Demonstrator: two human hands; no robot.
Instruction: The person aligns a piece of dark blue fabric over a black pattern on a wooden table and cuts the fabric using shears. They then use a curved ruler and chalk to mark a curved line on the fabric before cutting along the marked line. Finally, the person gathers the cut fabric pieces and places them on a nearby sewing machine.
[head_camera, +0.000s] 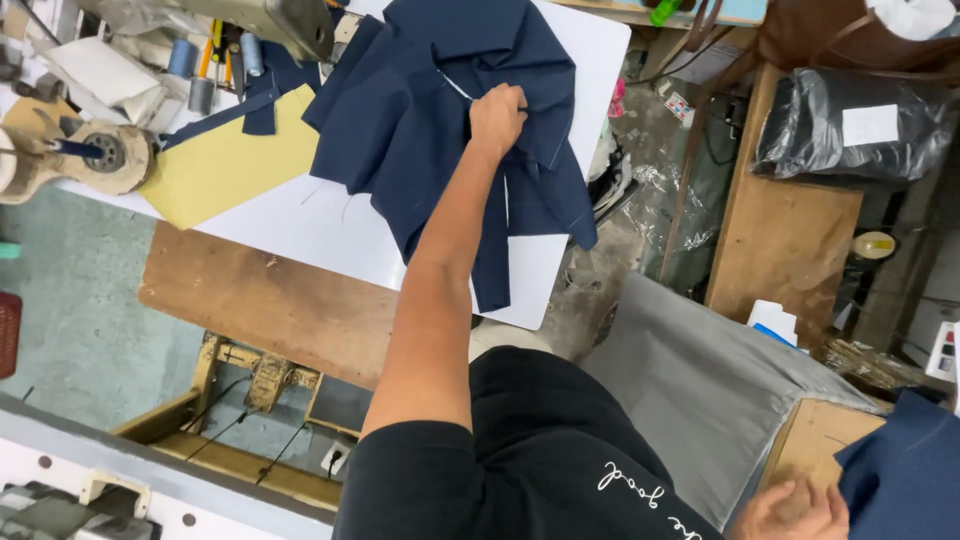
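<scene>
Cluttered workshop surroundings frame a white counter (300, 225) set over a brown wooden board, with the base of a sewing machine (290, 25) at its far edge. Thread spools (185, 55) stand beside the machine, and a yellow sheet (230, 165) lies flat on the counter.

Spread across the far right part of the counter is the navy garment piece (420, 110), rumpled and folded over itself, one narrow strip hanging toward the near edge. The left hand (497, 115) reaches out at full arm's length and is closed in a fist on a bunch of this cloth near its middle, where a pale line (probably a chalk mark or a seam) runs under the knuckles.

The right hand (790, 512) sits low at the bottom edge of the view, just beside a second navy fabric (905, 470) resting on a wooden box. It is cut off by the frame, so I cannot tell whether it grips anything. A grey cloth (690, 390) lies between the person and that box, and a black bag (850, 125) rests on a wooden stand behind.

The garment piece looks light, thin and limp. It should slide easily on the smooth counter and will drape rather than keep its shape. A gathered handful or a seamed edge gives the surest hold.
</scene>
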